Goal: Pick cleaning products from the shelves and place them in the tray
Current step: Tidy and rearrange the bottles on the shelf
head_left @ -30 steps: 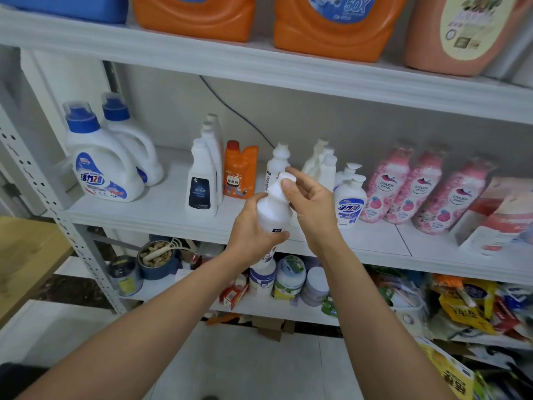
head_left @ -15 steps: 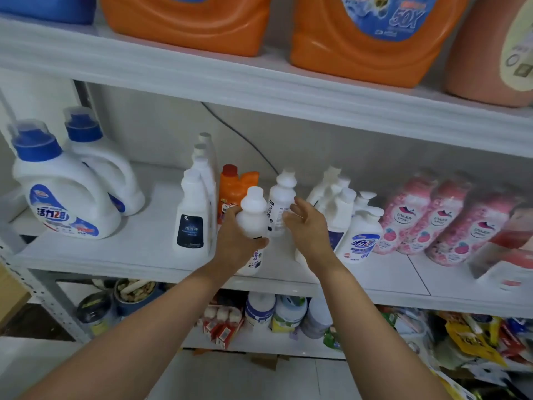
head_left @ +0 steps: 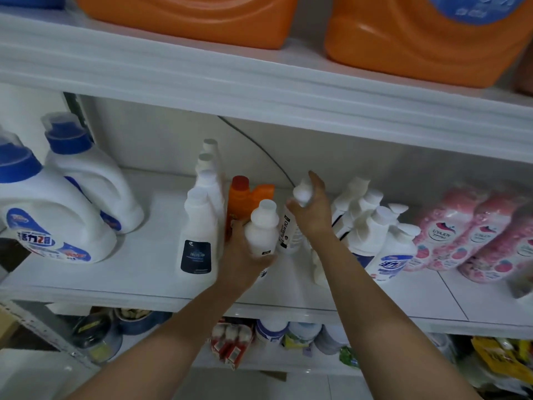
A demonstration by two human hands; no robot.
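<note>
Labels partly covered on the shelf [head_left: 144,280]
Left hand [head_left: 240,256] grips a white bottle [head_left: 262,226]; right hand [head_left: 314,213] clasps the cap of a second bottle [head_left: 288,233], orange bottle [head_left: 248,197] behind.

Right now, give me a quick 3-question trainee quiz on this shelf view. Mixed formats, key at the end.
1. True or false: the left hand grips a small white bottle.
2. What does the right hand grip? A) the cap end of a labelled white bottle; B) a pink pouch; C) a blue-capped jug.
3. Fill in: the red-capped bottle behind the small white bottle has an ____ body.
Key: 1 true; 2 A; 3 orange.
</note>
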